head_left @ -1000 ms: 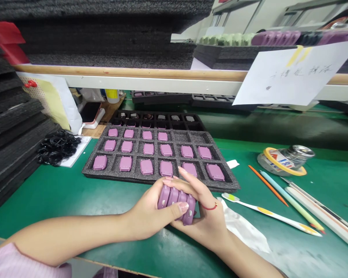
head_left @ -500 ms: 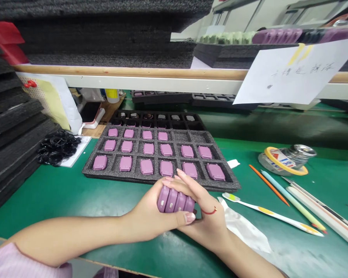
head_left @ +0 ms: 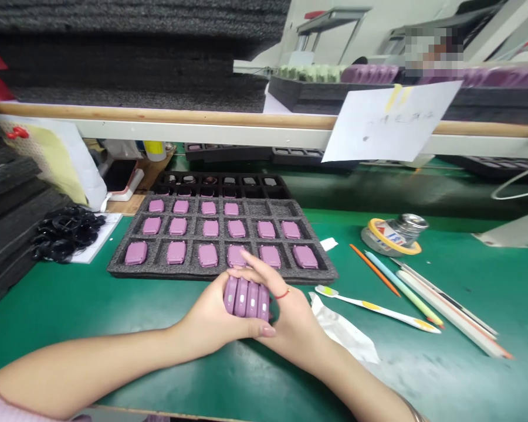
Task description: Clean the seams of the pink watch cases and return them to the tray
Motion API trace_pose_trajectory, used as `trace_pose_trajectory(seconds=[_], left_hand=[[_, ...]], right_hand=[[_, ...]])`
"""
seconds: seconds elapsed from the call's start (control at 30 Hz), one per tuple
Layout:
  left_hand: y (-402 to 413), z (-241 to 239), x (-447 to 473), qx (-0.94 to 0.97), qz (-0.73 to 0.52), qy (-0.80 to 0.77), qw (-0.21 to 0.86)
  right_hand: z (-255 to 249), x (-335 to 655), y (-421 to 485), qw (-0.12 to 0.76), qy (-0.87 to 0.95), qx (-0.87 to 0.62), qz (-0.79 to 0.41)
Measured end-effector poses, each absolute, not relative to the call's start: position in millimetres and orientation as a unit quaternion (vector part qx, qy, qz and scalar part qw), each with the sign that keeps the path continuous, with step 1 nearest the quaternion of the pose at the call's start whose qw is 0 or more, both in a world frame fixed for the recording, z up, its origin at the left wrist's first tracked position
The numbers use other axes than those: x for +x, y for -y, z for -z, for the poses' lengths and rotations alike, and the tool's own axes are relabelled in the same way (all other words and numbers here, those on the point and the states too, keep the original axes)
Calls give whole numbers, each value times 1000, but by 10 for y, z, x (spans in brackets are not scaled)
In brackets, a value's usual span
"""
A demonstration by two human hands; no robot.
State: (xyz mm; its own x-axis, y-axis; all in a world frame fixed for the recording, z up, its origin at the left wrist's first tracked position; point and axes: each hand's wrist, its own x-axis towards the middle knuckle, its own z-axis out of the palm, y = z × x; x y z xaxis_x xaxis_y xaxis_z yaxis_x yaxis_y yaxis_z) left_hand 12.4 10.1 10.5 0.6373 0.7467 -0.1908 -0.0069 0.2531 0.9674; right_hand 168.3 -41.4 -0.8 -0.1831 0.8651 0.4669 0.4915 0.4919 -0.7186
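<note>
Both my hands are closed together around a row of several purple plastic cases (head_left: 246,298) standing on edge, just above the green table. My left hand (head_left: 211,319) cups them from the left with its thumb under the row. My right hand (head_left: 286,319) wraps them from the right, fingers laid over the top. Right behind the hands lies a dark foam tray (head_left: 118,269) with several more purple cases (head_left: 207,255) in its pockets; two pockets at its far right are bare.
A white toothbrush (head_left: 378,309), coloured sticks (head_left: 391,280) and a crumpled white wrapper (head_left: 341,331) lie to the right. A metal tin with a tape roll (head_left: 393,233) stands beyond. Black rings (head_left: 64,231) pile at left beside stacked foam. A paper sheet (head_left: 389,122) hangs from the shelf.
The view has shifted, so everything sits lower and further left. My hands have squeezed the row of cases tighter and more upright; the loose end case is now in line.
</note>
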Motion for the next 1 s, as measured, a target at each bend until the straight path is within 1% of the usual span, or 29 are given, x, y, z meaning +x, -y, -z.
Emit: trace_pose_trajectory(seconds=[0.07, 0.13, 0.2, 0.23, 0.27, 0.3, 0.37, 0.43, 0.53, 0.63, 0.73, 0.83, 1.0], left_hand=[[-100, -55, 124, 536, -253, -334, 733], [-88, 6, 128, 503, -239, -325, 764], [-72, 58, 133, 475, -226, -316, 789], [-66, 76, 136, 472, -220, -315, 794], [-62, 86, 139, 476, -215, -317, 791], [-61, 88, 141, 486, -210, -319, 786], [-67, 73, 139, 509, -198, -320, 774], [-80, 47, 129, 517, -191, -317, 772], [-110, 24, 109, 516, -186, -309, 777], [-140, 41, 100, 544, -187, -309, 757], [-157, 82, 103, 562, -189, -311, 743], [-157, 112, 109, 567, -190, -316, 737], [-154, 110, 115, 555, -171, -328, 745]], right_hand=[[-47, 1758, 506, 410, 757, -468, -200], [-112, 1945, 602, 389, 763, -491, -162], [-181, 2255, 661, 349, 723, -588, -99], [-211, 2445, 667, 311, 680, -661, -61], [-236, 2645, 659, 243, 610, -754, -19], [-252, 2844, 637, 201, 562, -803, 0], [-253, 3193, 572, 129, 494, -860, 12], [-215, 3430, 503, 65, 453, -889, -1], [-113, 3565, 423, 13, 431, -902, -35], [-28, 3577, 360, 24, 432, -899, -60], [-41, 3646, 307, 79, 439, -892, -78], [-175, 3842, 288, 173, 444, -876, -81], [-408, 4249, 289, 374, 422, -821, -88]])
